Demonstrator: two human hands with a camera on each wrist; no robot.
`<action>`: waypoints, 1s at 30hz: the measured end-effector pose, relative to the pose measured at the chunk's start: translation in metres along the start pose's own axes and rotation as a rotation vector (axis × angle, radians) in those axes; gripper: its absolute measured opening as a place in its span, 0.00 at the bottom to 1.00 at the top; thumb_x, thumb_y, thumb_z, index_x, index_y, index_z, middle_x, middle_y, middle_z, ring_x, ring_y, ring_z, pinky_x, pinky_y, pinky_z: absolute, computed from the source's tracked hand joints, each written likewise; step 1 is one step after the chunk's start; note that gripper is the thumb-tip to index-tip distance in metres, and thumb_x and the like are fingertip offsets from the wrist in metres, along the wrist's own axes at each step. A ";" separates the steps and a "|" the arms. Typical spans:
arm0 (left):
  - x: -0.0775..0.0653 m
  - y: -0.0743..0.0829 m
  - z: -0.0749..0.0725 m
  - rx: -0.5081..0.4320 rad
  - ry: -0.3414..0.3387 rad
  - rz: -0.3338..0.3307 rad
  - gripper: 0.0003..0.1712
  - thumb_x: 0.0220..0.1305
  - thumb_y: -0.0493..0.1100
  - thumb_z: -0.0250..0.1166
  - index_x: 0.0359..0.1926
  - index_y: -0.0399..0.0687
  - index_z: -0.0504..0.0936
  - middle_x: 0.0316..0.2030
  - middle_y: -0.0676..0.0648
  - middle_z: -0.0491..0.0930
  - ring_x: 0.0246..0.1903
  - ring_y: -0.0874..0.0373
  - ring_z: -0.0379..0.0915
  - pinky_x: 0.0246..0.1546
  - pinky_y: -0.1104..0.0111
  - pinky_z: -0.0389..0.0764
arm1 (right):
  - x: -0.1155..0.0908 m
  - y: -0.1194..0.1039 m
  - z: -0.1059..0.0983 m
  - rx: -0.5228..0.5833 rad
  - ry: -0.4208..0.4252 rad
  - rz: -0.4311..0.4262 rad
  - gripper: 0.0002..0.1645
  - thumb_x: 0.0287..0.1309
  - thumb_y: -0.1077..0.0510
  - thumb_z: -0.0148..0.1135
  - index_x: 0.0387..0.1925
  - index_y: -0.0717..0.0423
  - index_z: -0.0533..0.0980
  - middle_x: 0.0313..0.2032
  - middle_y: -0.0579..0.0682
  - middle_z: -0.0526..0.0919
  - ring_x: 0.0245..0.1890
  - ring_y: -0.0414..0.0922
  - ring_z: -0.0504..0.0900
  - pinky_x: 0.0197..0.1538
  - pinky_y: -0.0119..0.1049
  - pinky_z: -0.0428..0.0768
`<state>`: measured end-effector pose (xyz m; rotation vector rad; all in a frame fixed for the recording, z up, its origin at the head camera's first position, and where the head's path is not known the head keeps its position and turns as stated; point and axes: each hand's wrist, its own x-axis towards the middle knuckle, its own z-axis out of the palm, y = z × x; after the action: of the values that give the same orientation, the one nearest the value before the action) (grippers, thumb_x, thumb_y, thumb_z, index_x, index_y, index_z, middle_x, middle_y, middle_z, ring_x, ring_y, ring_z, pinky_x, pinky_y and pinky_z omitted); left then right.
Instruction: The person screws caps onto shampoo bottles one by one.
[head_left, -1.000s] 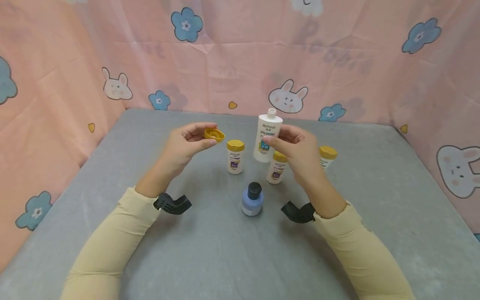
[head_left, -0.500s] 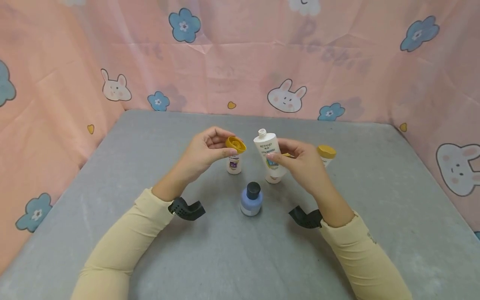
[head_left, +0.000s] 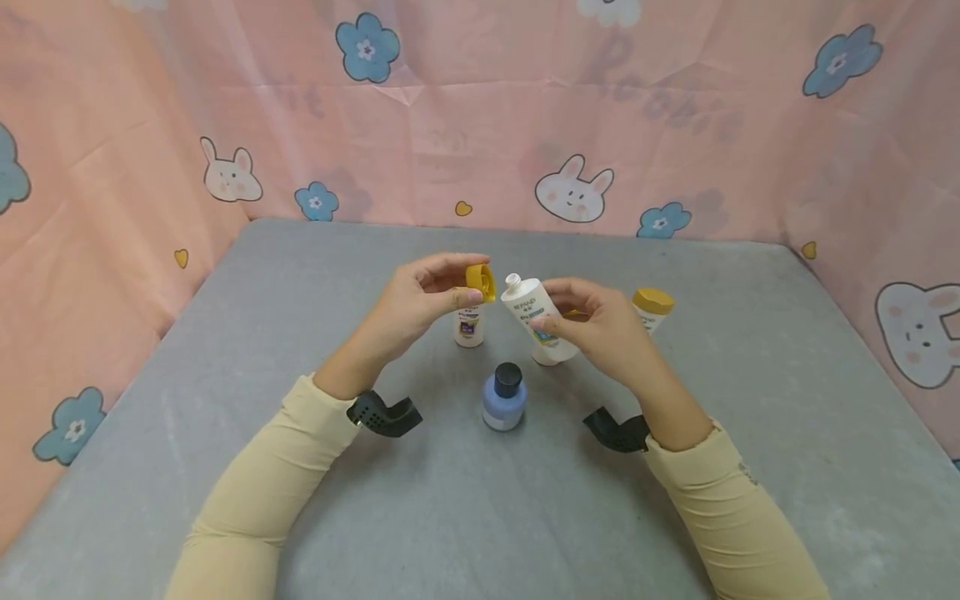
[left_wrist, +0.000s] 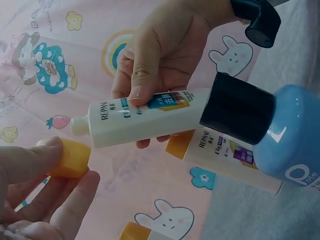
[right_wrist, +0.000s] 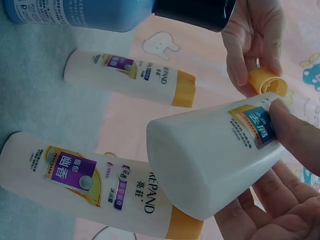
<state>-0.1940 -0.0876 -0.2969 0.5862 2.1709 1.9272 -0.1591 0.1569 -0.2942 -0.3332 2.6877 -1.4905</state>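
My left hand (head_left: 427, 308) pinches a yellow bottle cap (head_left: 482, 282) between thumb and fingers, its hollow side facing right. My right hand (head_left: 603, 329) grips a white shampoo bottle (head_left: 531, 304), which is uncapped and tilts left, its bare neck pointing at the cap. A small gap separates neck and cap, seen also in the left wrist view, where the bottle (left_wrist: 150, 117) lies across the middle and the cap (left_wrist: 72, 159) sits left of it. The right wrist view shows the bottle's base (right_wrist: 175, 167) and my right thumb (right_wrist: 295, 127) over its teal label.
A blue bottle with a black cap (head_left: 508, 379) stands in front, between my forearms. Behind my left hand stands a white bottle (head_left: 469, 327) with a purple label. A similar bottle (right_wrist: 85, 182) is partly hidden behind the held one. Another yellow-capped bottle (head_left: 652, 307) stands at right.
My left hand has moved right with the cap and turned its hollow side towards the bottle. My right hand has lowered the white bottle and tilted it left.
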 end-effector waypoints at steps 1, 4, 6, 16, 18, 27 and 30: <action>0.000 0.000 0.000 -0.013 0.002 -0.002 0.23 0.66 0.34 0.65 0.62 0.42 0.77 0.56 0.40 0.79 0.53 0.53 0.79 0.57 0.65 0.81 | 0.000 0.000 0.000 -0.009 -0.003 0.000 0.22 0.60 0.55 0.70 0.55 0.56 0.79 0.52 0.56 0.85 0.52 0.52 0.83 0.59 0.53 0.80; 0.002 0.000 0.001 -0.056 0.010 -0.002 0.22 0.65 0.31 0.65 0.60 0.37 0.76 0.56 0.38 0.79 0.51 0.55 0.80 0.55 0.67 0.82 | -0.001 0.000 -0.001 -0.028 -0.010 -0.008 0.21 0.60 0.55 0.70 0.54 0.55 0.79 0.50 0.56 0.85 0.51 0.51 0.83 0.56 0.52 0.81; 0.002 0.000 0.002 -0.066 0.012 0.002 0.21 0.64 0.31 0.65 0.58 0.35 0.76 0.55 0.38 0.79 0.50 0.56 0.80 0.53 0.68 0.83 | -0.002 -0.002 -0.001 -0.035 -0.016 -0.020 0.21 0.60 0.55 0.70 0.54 0.55 0.80 0.50 0.56 0.86 0.50 0.51 0.84 0.55 0.50 0.82; 0.000 0.003 0.006 0.056 0.000 0.027 0.20 0.62 0.37 0.70 0.56 0.42 0.83 0.53 0.43 0.85 0.47 0.57 0.82 0.49 0.70 0.84 | -0.005 -0.004 -0.002 -0.045 -0.072 -0.028 0.22 0.61 0.54 0.69 0.56 0.55 0.80 0.51 0.57 0.86 0.47 0.51 0.86 0.48 0.44 0.85; 0.000 0.002 0.007 0.080 -0.008 0.028 0.21 0.62 0.38 0.70 0.57 0.43 0.83 0.53 0.44 0.85 0.47 0.57 0.81 0.47 0.70 0.84 | -0.005 -0.004 -0.001 -0.047 -0.082 -0.030 0.23 0.62 0.54 0.68 0.57 0.56 0.80 0.51 0.57 0.86 0.47 0.51 0.86 0.48 0.43 0.85; -0.001 0.004 0.006 0.141 0.000 0.012 0.21 0.61 0.40 0.72 0.56 0.46 0.84 0.53 0.46 0.85 0.47 0.55 0.81 0.45 0.70 0.84 | -0.003 -0.001 -0.002 -0.067 -0.099 -0.048 0.23 0.62 0.55 0.68 0.58 0.56 0.79 0.50 0.57 0.86 0.43 0.49 0.85 0.43 0.36 0.83; -0.002 0.004 0.006 0.160 0.000 0.011 0.21 0.60 0.41 0.72 0.55 0.47 0.85 0.51 0.47 0.85 0.47 0.53 0.81 0.44 0.69 0.84 | -0.003 -0.001 -0.002 -0.078 -0.109 -0.054 0.23 0.63 0.55 0.67 0.59 0.57 0.79 0.51 0.58 0.86 0.43 0.49 0.85 0.42 0.36 0.83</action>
<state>-0.1896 -0.0829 -0.2941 0.6251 2.3418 1.7698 -0.1568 0.1590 -0.2922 -0.4802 2.6760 -1.3406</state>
